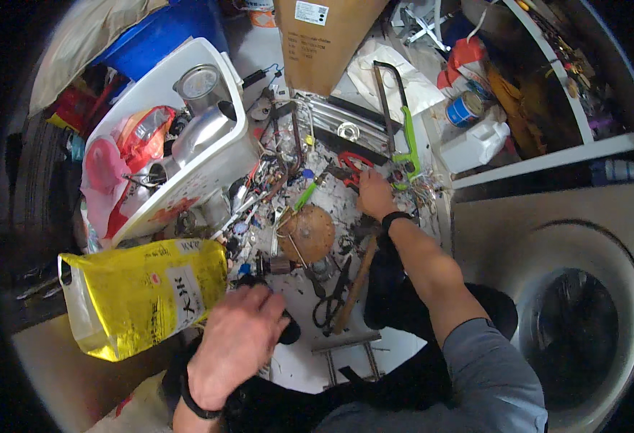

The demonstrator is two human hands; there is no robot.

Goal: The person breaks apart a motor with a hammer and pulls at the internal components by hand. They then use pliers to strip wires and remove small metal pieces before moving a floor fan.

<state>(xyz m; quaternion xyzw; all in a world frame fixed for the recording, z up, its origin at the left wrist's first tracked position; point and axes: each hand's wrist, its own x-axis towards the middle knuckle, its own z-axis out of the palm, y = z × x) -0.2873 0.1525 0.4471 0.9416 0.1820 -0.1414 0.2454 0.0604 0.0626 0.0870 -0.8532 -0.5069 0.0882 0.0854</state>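
My right hand point(376, 195) reaches forward over the cluttered floor. Its fingers are closed on the red handles of dark-jawed pliers point(347, 180); the fingertips are partly hidden. A red loop point(355, 160) lies just beyond them. My left hand point(241, 332) hangs over my black-clad left knee beside the yellow bag point(143, 296), fingers loosely bent and apart, with nothing seen in it. Between my legs lie black-handled scissors point(328, 307) and a hammer with a wooden handle point(356, 285). A round brown perforated board point(309, 234) lies ahead of them, with a green-handled tool point(306, 196) near its far edge.
At the left stands a white bin point(187, 198) holding metal pots and bags. A green hacksaw point(407, 137) lies beyond my right hand, near a tall cardboard box point(324, 43). Small parts and wires litter the floor. A washing machine point(576, 317) is at the right.
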